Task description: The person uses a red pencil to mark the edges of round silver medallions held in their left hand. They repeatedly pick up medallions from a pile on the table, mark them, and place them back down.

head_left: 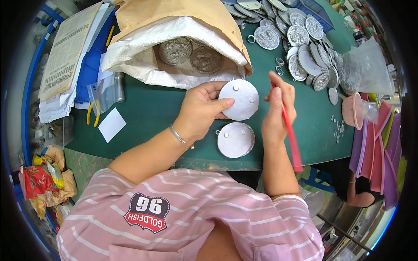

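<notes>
My left hand (198, 106) pinches a round silver-coloured metal medallion (239, 104) by its left edge, thumb on top. Its plain back faces up, with small raised pegs and a loop at the top rim. In my right hand (278, 115), just right of the medallion, is a slim red stick-like tool (290, 132), held like a pen. The tool is apart from the medallion; its working tip is hard to make out. Below the held piece, a second medallion (234, 143) lies back-up on the green table (174, 154), near the front edge.
A paper-and-woven sack (143, 65) holds several medallions at the back. More medallions (300, 35) are heaped back right, near metal rings (279, 65). A pink cup (352, 111) stands right. Yellow-handled pliers (93, 114), a white paper (112, 125) and stacked papers (65, 56) are left.
</notes>
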Demonstrator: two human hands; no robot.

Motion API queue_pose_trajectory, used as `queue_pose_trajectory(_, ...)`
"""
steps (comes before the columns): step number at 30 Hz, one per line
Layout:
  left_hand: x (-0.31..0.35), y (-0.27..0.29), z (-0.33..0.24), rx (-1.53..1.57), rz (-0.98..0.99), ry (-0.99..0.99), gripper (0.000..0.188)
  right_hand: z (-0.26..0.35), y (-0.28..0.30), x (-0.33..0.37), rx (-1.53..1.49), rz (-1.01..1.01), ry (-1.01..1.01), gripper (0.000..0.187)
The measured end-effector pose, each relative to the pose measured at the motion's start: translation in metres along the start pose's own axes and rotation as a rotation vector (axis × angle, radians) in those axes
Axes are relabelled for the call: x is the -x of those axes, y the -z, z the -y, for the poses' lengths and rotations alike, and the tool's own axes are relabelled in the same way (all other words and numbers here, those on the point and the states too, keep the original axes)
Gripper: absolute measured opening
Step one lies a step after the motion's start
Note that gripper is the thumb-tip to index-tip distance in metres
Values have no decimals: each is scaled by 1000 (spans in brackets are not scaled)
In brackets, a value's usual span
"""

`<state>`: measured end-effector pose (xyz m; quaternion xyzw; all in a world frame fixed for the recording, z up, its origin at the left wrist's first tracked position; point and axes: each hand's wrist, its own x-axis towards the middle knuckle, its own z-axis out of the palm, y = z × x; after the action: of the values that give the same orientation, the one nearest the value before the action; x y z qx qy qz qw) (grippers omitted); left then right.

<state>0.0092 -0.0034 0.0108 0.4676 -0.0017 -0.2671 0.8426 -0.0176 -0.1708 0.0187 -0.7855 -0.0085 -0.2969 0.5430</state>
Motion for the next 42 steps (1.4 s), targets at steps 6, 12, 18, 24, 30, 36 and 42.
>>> queue_pose_trajectory(6,1,-4,-1,-57,-35,-111,34,7,2,10,-131,-44,-61,14)
queue_pose_trajectory(12,3,-3,-1,-137,-41,-115,33,2,-2,9,-96,16,12,15)
queue_pose_trajectory(18,2,-1,-2,-85,-22,-92,33,5,-4,7,125,-41,68,15)
queue_pose_trajectory(24,2,-4,-6,46,-13,-75,31,0,-2,-3,-293,-11,-127,11)
queue_pose_trajectory(30,3,-7,2,201,-58,40,45,6,-11,11,-93,97,276,28)
queue_pose_trajectory(36,4,-10,-12,808,244,164,72,8,-12,16,-354,202,315,19)
queue_pose_trajectory(42,2,-12,-14,810,277,13,60,14,-6,8,-349,207,-326,19)
